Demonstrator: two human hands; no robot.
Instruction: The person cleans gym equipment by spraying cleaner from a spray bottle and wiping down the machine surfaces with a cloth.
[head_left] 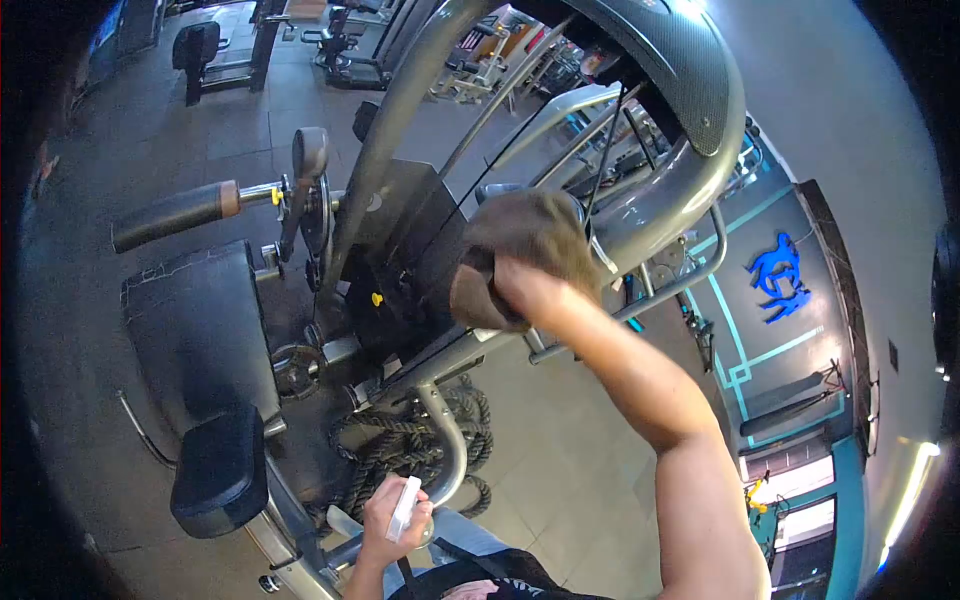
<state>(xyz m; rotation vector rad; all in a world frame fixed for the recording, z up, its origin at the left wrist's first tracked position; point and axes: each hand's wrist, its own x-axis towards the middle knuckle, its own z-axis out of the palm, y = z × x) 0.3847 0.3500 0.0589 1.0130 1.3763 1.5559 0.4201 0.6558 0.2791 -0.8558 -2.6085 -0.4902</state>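
A brown cloth is bunched in my right hand, whose fingers are mostly hidden by its folds. The cloth lies against the upper frame of a grey weight machine, beside its dark weight-stack cover. Low in the view, near my body, my left hand is closed around a white object with a narrow, straight top. It may be the head of a spray bottle, but its lower part is hidden.
To the left are the machine's black seat pad, a smaller pad and a padded roller. Coiled black battle ropes lie on the floor below the frame. More gym machines stand behind. A blue emblem marks the right wall.
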